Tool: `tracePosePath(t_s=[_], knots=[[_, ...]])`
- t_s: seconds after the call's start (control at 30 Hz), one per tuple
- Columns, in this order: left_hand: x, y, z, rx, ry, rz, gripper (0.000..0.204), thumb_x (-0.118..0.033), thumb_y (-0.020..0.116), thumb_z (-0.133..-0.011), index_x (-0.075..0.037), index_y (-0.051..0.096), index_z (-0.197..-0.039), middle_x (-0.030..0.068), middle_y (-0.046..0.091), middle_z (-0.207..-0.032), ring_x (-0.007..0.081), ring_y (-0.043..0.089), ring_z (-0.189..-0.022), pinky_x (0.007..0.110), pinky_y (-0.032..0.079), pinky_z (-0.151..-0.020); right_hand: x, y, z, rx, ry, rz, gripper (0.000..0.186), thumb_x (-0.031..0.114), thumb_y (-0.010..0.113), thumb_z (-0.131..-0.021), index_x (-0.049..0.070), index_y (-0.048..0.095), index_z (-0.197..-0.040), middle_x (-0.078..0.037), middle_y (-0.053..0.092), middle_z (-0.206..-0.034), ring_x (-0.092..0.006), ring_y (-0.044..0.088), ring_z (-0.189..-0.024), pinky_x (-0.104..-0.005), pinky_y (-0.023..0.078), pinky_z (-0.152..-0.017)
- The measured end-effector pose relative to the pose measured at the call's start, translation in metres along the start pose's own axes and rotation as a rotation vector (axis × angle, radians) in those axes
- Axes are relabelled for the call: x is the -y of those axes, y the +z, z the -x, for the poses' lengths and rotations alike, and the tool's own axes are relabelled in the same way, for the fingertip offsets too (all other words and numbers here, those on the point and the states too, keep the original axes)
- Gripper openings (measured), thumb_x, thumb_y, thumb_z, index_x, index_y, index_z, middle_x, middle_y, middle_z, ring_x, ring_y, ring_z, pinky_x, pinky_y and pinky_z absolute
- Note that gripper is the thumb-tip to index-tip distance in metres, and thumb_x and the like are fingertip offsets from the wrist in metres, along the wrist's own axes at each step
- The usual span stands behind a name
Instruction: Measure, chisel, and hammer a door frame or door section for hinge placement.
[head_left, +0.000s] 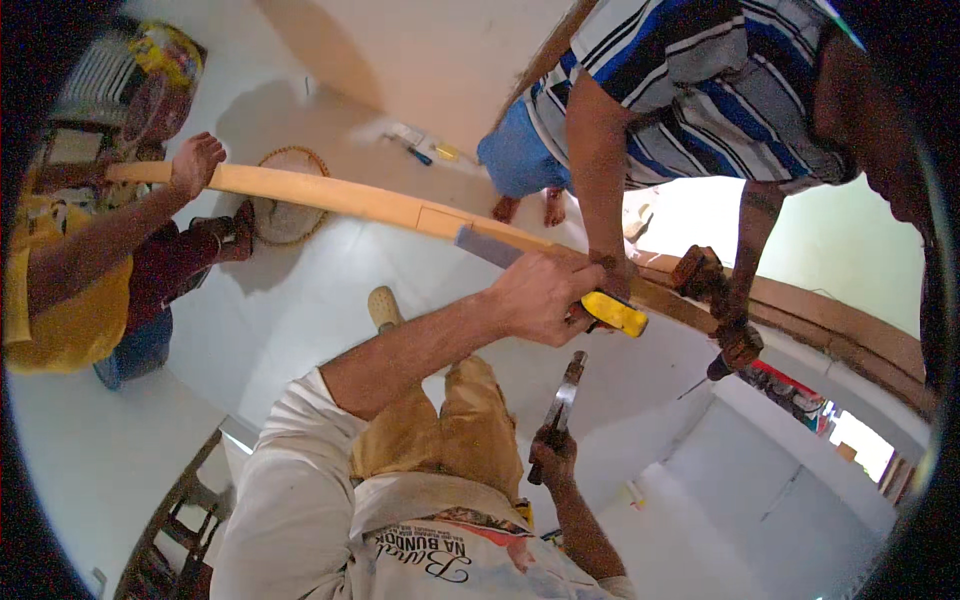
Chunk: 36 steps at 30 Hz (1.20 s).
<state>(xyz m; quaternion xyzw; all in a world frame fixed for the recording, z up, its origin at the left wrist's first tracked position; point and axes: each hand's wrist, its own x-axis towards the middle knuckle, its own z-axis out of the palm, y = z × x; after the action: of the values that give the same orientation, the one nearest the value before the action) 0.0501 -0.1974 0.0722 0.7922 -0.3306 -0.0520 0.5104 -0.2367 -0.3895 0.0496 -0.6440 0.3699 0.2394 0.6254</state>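
Clamped in left hand [546, 298]: yellow-handled tool [617, 313], at near edge of wooden plank [370, 206]. Gripped in right hand [555, 456], apart from left: hammer [566, 398], head toward plank, with open gap between. Beyond both hands: plank, running to either side.

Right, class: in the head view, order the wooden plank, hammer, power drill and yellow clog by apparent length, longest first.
1. Wooden plank, by far
2. Hammer and power drill: look too alike to rank, and differing nearness to the camera may mislead
3. Yellow clog
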Motion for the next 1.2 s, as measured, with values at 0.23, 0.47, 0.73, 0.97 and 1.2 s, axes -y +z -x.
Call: tracePosePath(t_s=[0.23,0.47,0.73,0.97,1.2], knots=[[-0.005,0.004,-0.016,-0.040,-0.014,0.027,0.036,-0.024,0.069,-0.070,-0.009,0.055,-0.100,0.0128,0.061,-0.085,0.0358,0.062,-0.084,0.048,0.050,-0.071,0.003,-0.002,0.002,0.006,0.013,0.123,0.025,0.011,0.066,-0.079,0.002,0.054,-0.099,-0.004,0.055,-0.069,-0.0147,0.053,-0.054,-0.0292,0.047,-0.048],[-0.002,0.007,-0.024,-0.027,-0.059,0.002,0.036,-0.026,0.069,-0.071,-0.007,0.052,-0.096,0.0144,0.061,-0.085,0.0377,0.062,-0.082,0.049,0.051,-0.067,0.002,-0.001,0.006,0.003,-0.020,-0.008,0.026,0.009,0.064,-0.076,0.002,0.054,-0.099,-0.004,0.055,-0.068,-0.0139,0.054,-0.054,-0.0288,0.047,-0.048],[0.004,0.003,-0.023,-0.083,-0.062,0.013,0.037,-0.029,0.070,-0.071,-0.007,0.052,-0.094,0.0152,0.060,-0.082,0.0373,0.063,-0.080,0.049,0.051,-0.066,0.014,0.003,0.009,-0.011,0.016,0.026,0.027,0.006,0.063,-0.073,0.002,0.054,-0.098,-0.004,0.056,-0.069,-0.0145,0.054,-0.054,-0.0291,0.048,-0.049],[0.004,0.004,-0.018,-0.088,-0.082,0.075,0.032,-0.028,0.070,-0.071,-0.007,0.055,-0.090,0.0141,0.061,-0.081,0.0354,0.064,-0.078,0.047,0.050,-0.064,0.020,0.009,0.009,-0.016,0.051,0.093,0.026,0.004,0.063,-0.072,0.001,0.054,-0.096,-0.005,0.056,-0.070,-0.0148,0.055,-0.055,-0.0292,0.048,-0.050],[0.012,0.005,-0.023,-0.176,-0.028,0.081,0.035,-0.028,0.070,-0.071,-0.007,0.057,-0.095,0.0151,0.064,-0.085,0.0365,0.064,-0.082,0.047,0.051,-0.069,0.015,0.003,0.013,0.006,-0.014,0.063,0.024,0.004,0.064,-0.072,0.002,0.055,-0.094,-0.005,0.056,-0.070,-0.0157,0.056,-0.055,-0.0307,0.049,-0.050]])
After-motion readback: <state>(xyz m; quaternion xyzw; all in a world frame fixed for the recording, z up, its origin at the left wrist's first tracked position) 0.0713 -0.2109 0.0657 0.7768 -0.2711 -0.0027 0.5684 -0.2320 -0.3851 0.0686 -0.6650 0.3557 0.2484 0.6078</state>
